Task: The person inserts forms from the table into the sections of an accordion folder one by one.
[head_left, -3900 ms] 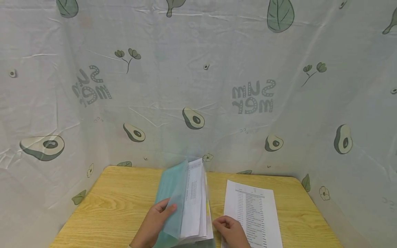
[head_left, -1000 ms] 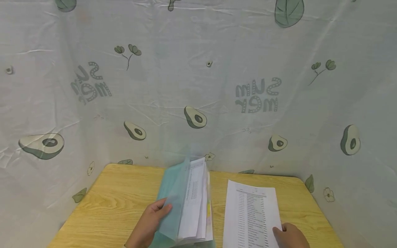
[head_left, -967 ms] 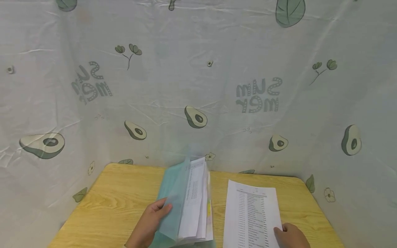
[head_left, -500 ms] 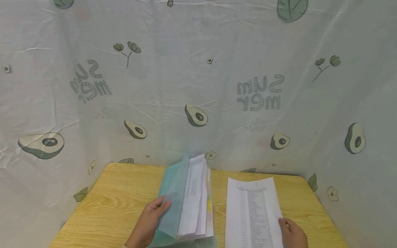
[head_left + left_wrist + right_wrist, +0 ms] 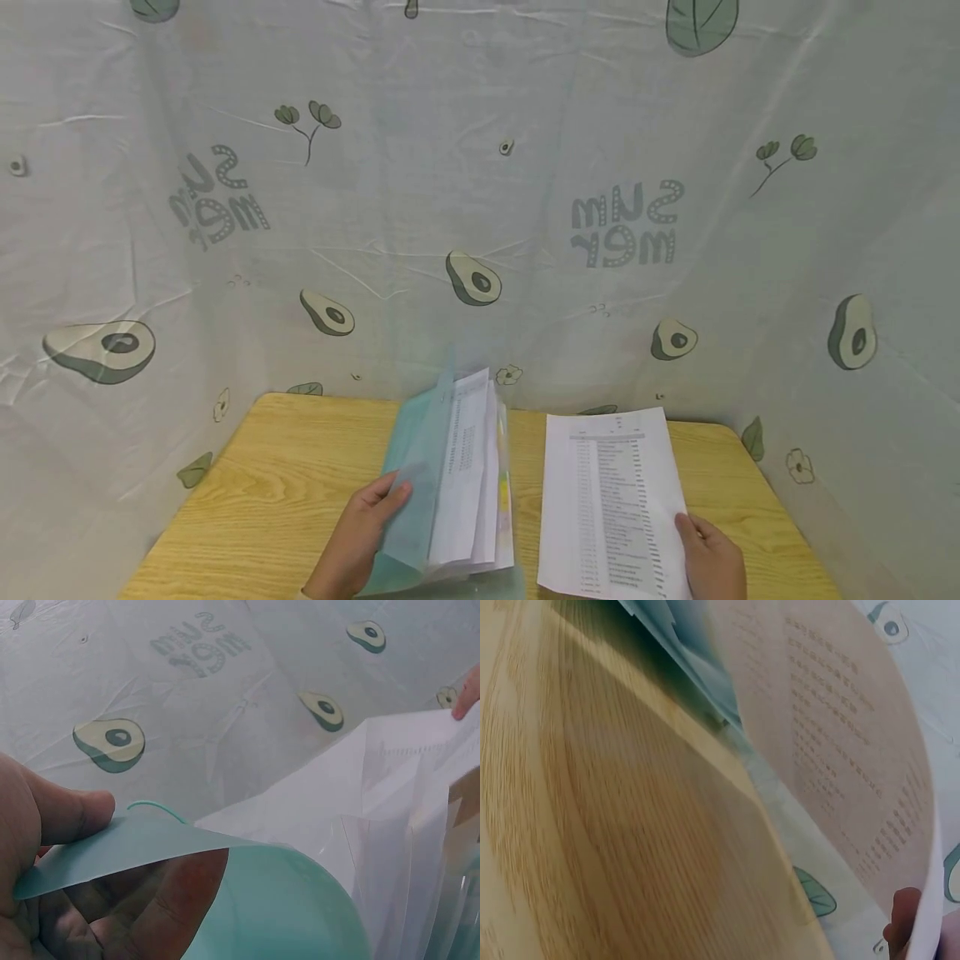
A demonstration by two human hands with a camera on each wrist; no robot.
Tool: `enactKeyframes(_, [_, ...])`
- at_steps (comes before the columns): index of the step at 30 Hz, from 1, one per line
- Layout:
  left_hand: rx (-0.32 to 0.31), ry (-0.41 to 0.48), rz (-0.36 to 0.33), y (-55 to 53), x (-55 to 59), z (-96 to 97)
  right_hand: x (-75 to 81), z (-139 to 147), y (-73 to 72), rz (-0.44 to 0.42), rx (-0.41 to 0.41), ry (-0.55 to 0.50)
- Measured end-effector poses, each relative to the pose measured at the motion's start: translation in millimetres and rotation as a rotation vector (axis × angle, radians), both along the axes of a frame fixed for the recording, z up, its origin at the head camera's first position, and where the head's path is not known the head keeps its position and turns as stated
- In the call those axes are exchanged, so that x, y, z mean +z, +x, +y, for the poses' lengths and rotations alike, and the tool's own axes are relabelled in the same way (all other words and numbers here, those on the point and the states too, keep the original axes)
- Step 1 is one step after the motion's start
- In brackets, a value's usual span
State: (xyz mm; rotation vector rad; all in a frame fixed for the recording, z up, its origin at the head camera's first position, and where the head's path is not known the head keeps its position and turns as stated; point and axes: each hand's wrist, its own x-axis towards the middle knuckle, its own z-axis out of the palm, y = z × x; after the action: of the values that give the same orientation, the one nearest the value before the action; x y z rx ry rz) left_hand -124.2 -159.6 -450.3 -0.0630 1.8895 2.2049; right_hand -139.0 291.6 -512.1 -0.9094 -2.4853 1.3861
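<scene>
A teal plastic folder stands open in the middle of the head view, with a stack of white papers inside. My left hand pinches its translucent front cover between thumb and fingers; the left wrist view shows the cover bending away from the thumb. To the right, my right hand grips the right edge of a printed sheet with rows of text. In the right wrist view this sheet curves up above the tabletop, with fingertips at its lower edge.
The yellow wood-grain table extends to both sides of the folder. A pale curtain printed with avocados and leaves encloses its back and sides. Yellow tabs stick out among the folder's papers.
My right hand has gone from the printed sheet's left side to its right edge and gripped it. The sheet has since tilted up and shifted away. My left hand keeps holding the cover.
</scene>
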Motion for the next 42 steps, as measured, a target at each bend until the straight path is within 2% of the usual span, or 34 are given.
enactKeyframes(6, [0.005, -0.004, 0.012, 1.0, -0.6, 0.7, 6.2, -10, 2.6, 0.082, 0.028, 0.045])
enactKeyframes(14, [0.006, -0.010, 0.025, 3.4, 0.1, 2.1, 5.8, -30, -4.5, 0.124, 0.068, -0.001])
enactKeyframes(22, [0.005, -0.008, 0.011, 4.5, 1.2, 3.6, 5.9, -46, -7.8, 0.137, 0.104, -0.094])
enactKeyframes(26, [0.003, -0.015, 0.010, 5.2, 2.2, 4.1, 10.2, -47, -8.5, 0.156, 0.115, -0.089])
enactKeyframes(30, [0.006, -0.019, 0.012, 5.2, 3.2, 4.9, 13.2, -47, -9.8, 0.173, 0.083, -0.075])
enactKeyframes(33, [0.009, -0.021, 0.016, 5.1, 3.3, 5.6, 13.3, -51, -9.5, 0.180, 0.061, -0.103])
enactKeyframes(39, [0.009, -0.015, 0.023, 5.5, 3.7, 6.9, 11.1, -62, -7.6, 0.180, 0.108, -0.171])
enactKeyframes(42, [0.015, -0.021, 0.018, 5.9, 4.6, 7.4, 10.9, -63, -7.7, 0.183, 0.099, -0.155])
